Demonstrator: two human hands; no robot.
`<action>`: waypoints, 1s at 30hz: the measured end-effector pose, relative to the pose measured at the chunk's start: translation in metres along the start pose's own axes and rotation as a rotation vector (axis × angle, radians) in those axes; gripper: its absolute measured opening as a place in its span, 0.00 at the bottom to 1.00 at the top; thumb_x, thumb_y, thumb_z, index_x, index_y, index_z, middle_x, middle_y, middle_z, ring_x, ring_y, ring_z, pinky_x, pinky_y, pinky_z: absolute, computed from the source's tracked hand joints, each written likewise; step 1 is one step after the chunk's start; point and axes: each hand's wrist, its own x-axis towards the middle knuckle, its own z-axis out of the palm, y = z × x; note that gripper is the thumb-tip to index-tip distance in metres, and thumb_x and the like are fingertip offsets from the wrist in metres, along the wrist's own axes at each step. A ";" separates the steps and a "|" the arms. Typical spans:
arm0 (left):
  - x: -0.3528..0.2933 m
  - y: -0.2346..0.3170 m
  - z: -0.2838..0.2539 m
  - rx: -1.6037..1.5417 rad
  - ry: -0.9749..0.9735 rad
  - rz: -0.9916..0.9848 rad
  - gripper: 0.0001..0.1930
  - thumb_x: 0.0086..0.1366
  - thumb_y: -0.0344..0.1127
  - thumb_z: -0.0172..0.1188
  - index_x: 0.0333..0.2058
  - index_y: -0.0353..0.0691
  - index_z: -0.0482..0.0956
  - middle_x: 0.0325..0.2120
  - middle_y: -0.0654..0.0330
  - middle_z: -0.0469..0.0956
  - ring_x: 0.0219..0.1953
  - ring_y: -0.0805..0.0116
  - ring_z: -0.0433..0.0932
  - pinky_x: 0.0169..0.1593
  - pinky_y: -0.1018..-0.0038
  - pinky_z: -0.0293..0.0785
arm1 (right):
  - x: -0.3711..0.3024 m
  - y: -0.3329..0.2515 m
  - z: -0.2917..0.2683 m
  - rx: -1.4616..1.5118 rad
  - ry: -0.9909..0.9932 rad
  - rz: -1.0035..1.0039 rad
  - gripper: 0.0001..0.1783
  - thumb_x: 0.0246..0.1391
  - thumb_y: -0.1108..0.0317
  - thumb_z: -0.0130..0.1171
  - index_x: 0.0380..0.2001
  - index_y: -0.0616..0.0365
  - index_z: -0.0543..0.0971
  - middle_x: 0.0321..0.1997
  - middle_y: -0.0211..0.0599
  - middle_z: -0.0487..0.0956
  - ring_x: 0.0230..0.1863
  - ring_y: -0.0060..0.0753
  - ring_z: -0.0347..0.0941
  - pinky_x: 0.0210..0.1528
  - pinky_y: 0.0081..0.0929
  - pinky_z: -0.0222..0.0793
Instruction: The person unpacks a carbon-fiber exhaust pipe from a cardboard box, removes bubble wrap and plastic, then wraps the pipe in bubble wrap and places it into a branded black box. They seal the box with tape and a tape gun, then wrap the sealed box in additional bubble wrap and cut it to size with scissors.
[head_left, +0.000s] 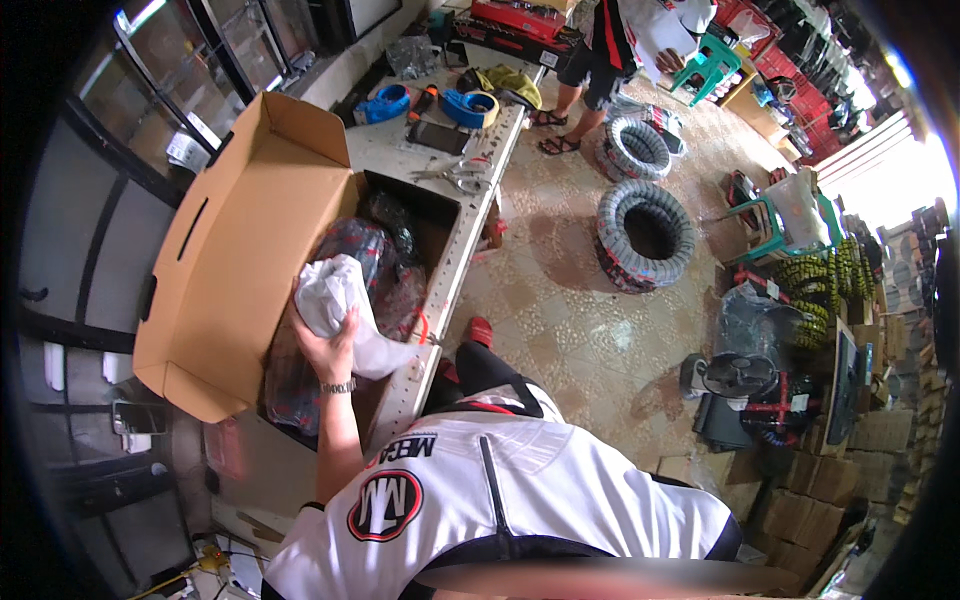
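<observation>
A white bundle (pixel 332 296), which looks like thin plastic or paper wrapping, is gripped in my left hand (pixel 326 346), with fingers curled round its near side. A loose end of it trails right toward the table edge. What the wrapping contains is hidden. Under and around the bundle, several items in clear plastic, dark with red marks (pixel 355 245), fill a large cardboard box (pixel 250 240). Its broad brown lid stands folded back on the left. My right hand is out of the picture.
On the white table (pixel 455 245) past the box lie pliers (pixel 455 178), a phone (pixel 437 137) and blue tape rolls (pixel 470 108). Wrapped tires (pixel 612 250) sit on the floor at right. Another person (pixel 605 50) stands beyond the table. A green chair (pixel 715 65) and stacked cartons (pixel 810 500) line the right.
</observation>
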 end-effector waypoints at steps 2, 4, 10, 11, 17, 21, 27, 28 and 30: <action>-0.009 0.002 0.003 0.033 0.065 0.005 0.45 0.46 0.32 0.73 0.61 0.31 0.57 0.58 0.47 0.63 0.61 0.57 0.62 0.64 0.61 0.55 | 0.019 -0.072 -0.043 0.121 0.029 -0.154 0.14 0.59 0.69 0.51 0.48 0.59 0.71 0.41 0.40 0.76 0.42 0.34 0.75 0.45 0.30 0.73; -0.018 0.010 0.001 0.104 0.162 0.047 0.45 0.47 0.31 0.73 0.61 0.33 0.56 0.59 0.47 0.62 0.61 0.56 0.62 0.64 0.61 0.56 | 0.006 -0.167 -0.091 0.572 0.007 -0.353 0.15 0.59 0.70 0.53 0.49 0.60 0.70 0.41 0.39 0.76 0.41 0.32 0.75 0.44 0.29 0.73; -0.045 0.043 -0.012 -0.071 0.555 -0.067 0.47 0.47 0.26 0.71 0.63 0.36 0.50 0.60 0.49 0.56 0.62 0.56 0.58 0.63 0.59 0.57 | -0.213 -0.403 -0.151 0.452 -0.529 -1.550 0.50 0.52 0.54 0.64 0.66 0.67 0.47 0.67 0.55 0.58 0.68 0.47 0.55 0.66 0.38 0.56; -0.052 0.045 -0.019 -0.081 0.573 -0.071 0.46 0.49 0.25 0.69 0.63 0.37 0.50 0.60 0.49 0.55 0.61 0.56 0.58 0.62 0.60 0.59 | -0.246 -0.425 -0.148 0.363 -0.309 -1.736 0.60 0.45 0.47 0.68 0.66 0.71 0.44 0.68 0.60 0.53 0.68 0.52 0.53 0.68 0.41 0.51; -0.122 0.047 -0.099 -0.539 0.589 -0.481 0.31 0.58 0.34 0.58 0.58 0.34 0.59 0.51 0.51 0.68 0.50 0.60 0.71 0.51 0.63 0.71 | -0.310 -0.477 -0.125 0.225 -0.858 -1.958 0.39 0.39 0.61 0.71 0.54 0.61 0.65 0.40 0.53 0.79 0.44 0.53 0.76 0.43 0.40 0.72; -0.158 0.056 -0.129 -0.345 0.226 -0.395 0.41 0.48 0.42 0.71 0.57 0.33 0.60 0.51 0.55 0.68 0.52 0.62 0.70 0.53 0.66 0.70 | -0.315 -0.481 -0.097 0.110 -1.243 -1.928 0.31 0.43 0.68 0.66 0.51 0.59 0.68 0.42 0.49 0.79 0.46 0.47 0.76 0.49 0.36 0.71; -0.125 0.065 -0.119 0.079 0.016 -0.307 0.29 0.49 0.35 0.71 0.49 0.34 0.72 0.41 0.56 0.79 0.42 0.69 0.78 0.46 0.71 0.75 | -0.311 -0.497 -0.080 0.326 -1.291 -1.904 0.37 0.42 0.63 0.69 0.55 0.63 0.65 0.47 0.47 0.76 0.52 0.45 0.71 0.57 0.39 0.64; -0.115 0.064 -0.118 0.150 0.011 -0.221 0.26 0.49 0.34 0.70 0.47 0.35 0.74 0.39 0.56 0.80 0.40 0.69 0.80 0.44 0.71 0.75 | -0.303 -0.502 -0.084 0.355 -1.142 -2.009 0.39 0.42 0.61 0.69 0.55 0.64 0.65 0.48 0.48 0.75 0.53 0.48 0.70 0.58 0.40 0.63; -0.093 0.057 -0.113 0.115 -0.013 -0.210 0.26 0.49 0.32 0.69 0.48 0.34 0.73 0.36 0.54 0.81 0.39 0.64 0.81 0.43 0.71 0.75 | -0.270 -0.529 -0.106 -0.008 -0.598 -2.204 0.42 0.41 0.55 0.69 0.56 0.65 0.65 0.48 0.53 0.74 0.55 0.53 0.68 0.60 0.41 0.60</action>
